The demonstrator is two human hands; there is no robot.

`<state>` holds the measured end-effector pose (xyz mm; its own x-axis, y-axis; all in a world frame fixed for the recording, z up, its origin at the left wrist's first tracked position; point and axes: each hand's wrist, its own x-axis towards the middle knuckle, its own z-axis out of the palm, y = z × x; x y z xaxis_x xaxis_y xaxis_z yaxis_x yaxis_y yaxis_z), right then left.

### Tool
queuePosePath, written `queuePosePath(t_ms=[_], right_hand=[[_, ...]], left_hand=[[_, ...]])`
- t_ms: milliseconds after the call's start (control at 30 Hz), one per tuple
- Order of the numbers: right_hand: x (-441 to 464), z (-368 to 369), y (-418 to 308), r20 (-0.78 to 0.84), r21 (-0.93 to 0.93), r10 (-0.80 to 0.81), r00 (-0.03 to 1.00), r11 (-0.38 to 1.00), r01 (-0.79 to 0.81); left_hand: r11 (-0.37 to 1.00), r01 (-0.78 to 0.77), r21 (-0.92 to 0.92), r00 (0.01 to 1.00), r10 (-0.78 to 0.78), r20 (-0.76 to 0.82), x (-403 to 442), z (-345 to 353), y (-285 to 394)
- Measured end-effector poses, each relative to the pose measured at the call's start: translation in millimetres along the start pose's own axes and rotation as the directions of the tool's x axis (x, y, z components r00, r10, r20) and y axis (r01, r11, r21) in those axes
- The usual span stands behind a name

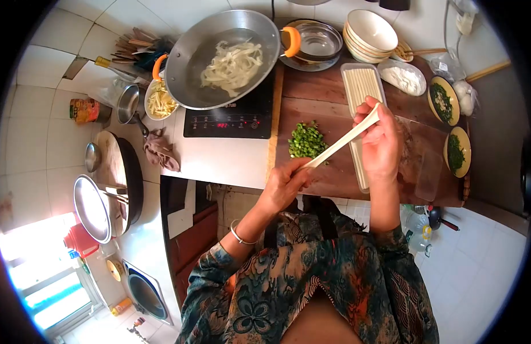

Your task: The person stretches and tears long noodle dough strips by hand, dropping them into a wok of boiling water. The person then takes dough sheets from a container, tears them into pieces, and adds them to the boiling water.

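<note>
A pale dough strip (340, 141) stretches at a slant between my two hands above the wooden board. My left hand (284, 184) grips its lower end, near a heap of chopped green vegetable (307, 140). My right hand (380, 140) pinches the upper end between thumb and fingers, over a long clear tray (343, 73) of similar dough strips (363, 86). At the upper left, a wide metal wok (185, 69) with orange handles holds flat white noodles (232, 66) in liquid. It stands on a black induction cooker (231, 121).
Stacked bowls (371, 31) and a tub of white powder (404, 79) stand behind the tray. Two bowls of chopped greens (443, 100) (457, 152) line the board's right side. A bowl of yellowish strips (161, 103) sits beside the wok. A brown cloth (161, 150) lies left of the cooker.
</note>
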<state>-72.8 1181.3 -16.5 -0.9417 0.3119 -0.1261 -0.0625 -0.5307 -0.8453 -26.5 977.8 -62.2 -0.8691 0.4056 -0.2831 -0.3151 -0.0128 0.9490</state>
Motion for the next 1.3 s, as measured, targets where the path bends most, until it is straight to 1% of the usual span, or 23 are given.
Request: queuePosePath(t_ms=[67,100,200,233,300,400,467,567,667,700,800,867,933,1033,1133,1167,1200,1267,1300], right_hand=[[7.0,11.1,5.0,0.001,-0.016,-0.001,1.000,1.000,0.001],[10.3,17.1,7.8,0.002,-0.024,0.000,1.000,1.000,0.001],[18.1,37.3,13.1,-0.041,-0.024,-0.002,0.999,1.000,0.001],[21.0,43.9,14.4,-0.066,-0.005,0.007,0.998,1.000,-0.007],[26.0,53.9,18.1,-0.065,0.013,0.014,0.998,1.000,-0.013],[32.0,62.7,24.3,-0.057,0.024,0.003,0.998,1.000,-0.002],[34.4,67.9,27.7,-0.053,0.043,-0.005,0.999,0.999,0.007],[37.7,75.2,31.9,-0.076,0.012,-0.011,0.997,1.000,0.011],[38.2,93.6,39.6,-0.139,0.022,-0.057,0.989,0.998,0.061],[38.6,96.0,40.8,-0.117,0.078,-0.065,0.991,0.994,0.074],[44.4,97.2,52.0,-0.045,0.088,-0.118,0.992,0.989,0.121],[44.8,108.4,55.4,-0.071,0.063,-0.133,0.989,0.988,0.137],[40.6,118.3,57.8,-0.070,0.030,-0.078,0.994,0.996,0.080],[39.6,127.6,60.2,-0.105,-0.028,-0.057,0.993,0.998,0.055],[43.3,126.0,62.3,-0.139,-0.044,-0.056,0.989,0.998,0.051],[44.7,125.3,63.5,-0.151,-0.042,-0.060,0.987,0.998,0.054],[42.4,127.9,67.2,-0.113,-0.092,-0.041,0.993,0.995,0.031],[30.4,138.7,80.7,-0.028,-0.191,0.017,0.999,0.981,-0.022],[22.9,140.9,89.5,0.079,-0.228,0.056,0.995,0.973,-0.037]], left_hand=[[1.000,-0.003,0.000,0.999,0.003,-0.045,-4.7,-17.1,1.1],[0.999,0.011,-0.053,0.997,-0.015,-0.074,-6.9,-23.9,3.0],[0.995,0.006,0.097,0.995,0.004,-0.104,-13.8,-51.4,10.9],[0.991,-0.015,0.132,0.993,0.030,-0.113,-15.1,-59.5,8.9],[0.978,-0.057,0.202,0.989,0.083,-0.124,-17.8,-74.2,0.3],[0.986,-0.062,0.153,0.988,0.083,-0.133,-21.9,-93.4,-4.9],[0.985,-0.028,0.171,0.987,0.055,-0.150,-25.1,-103.4,-3.6],[0.984,0.015,0.179,0.980,0.021,-0.198,-29.4,-117.1,-0.8],[0.975,0.048,0.218,0.968,0.008,-0.249,-32.6,-133.5,-2.9],[0.973,0.059,0.223,0.963,0.004,-0.271,-33.8,-139.1,-3.2],[0.966,0.080,0.245,0.946,0.003,-0.324,-36.0,-152.3,-8.9],[0.984,0.059,0.166,0.940,0.001,-0.341,-38.0,-159.0,-12.3],[0.980,0.059,0.192,0.945,0.007,-0.326,-38.9,-165.2,-9.2],[0.971,0.047,0.235,0.947,0.032,-0.320,-40.2,-174.1,-7.3],[0.969,0.086,0.233,0.941,-0.002,-0.339,-42.6,-185.8,-8.4],[0.950,0.156,0.269,0.943,-0.062,-0.327,-43.1,-191.0,-5.8],[0.925,0.044,0.378,0.961,0.064,-0.267,-40.3,-191.5,-2.7],[0.810,-0.173,0.561,0.949,0.290,-0.126,-28.9,-188.3,10.4],[0.781,-0.133,0.610,0.968,0.235,-0.090,-25.4,-185.0,25.6]])
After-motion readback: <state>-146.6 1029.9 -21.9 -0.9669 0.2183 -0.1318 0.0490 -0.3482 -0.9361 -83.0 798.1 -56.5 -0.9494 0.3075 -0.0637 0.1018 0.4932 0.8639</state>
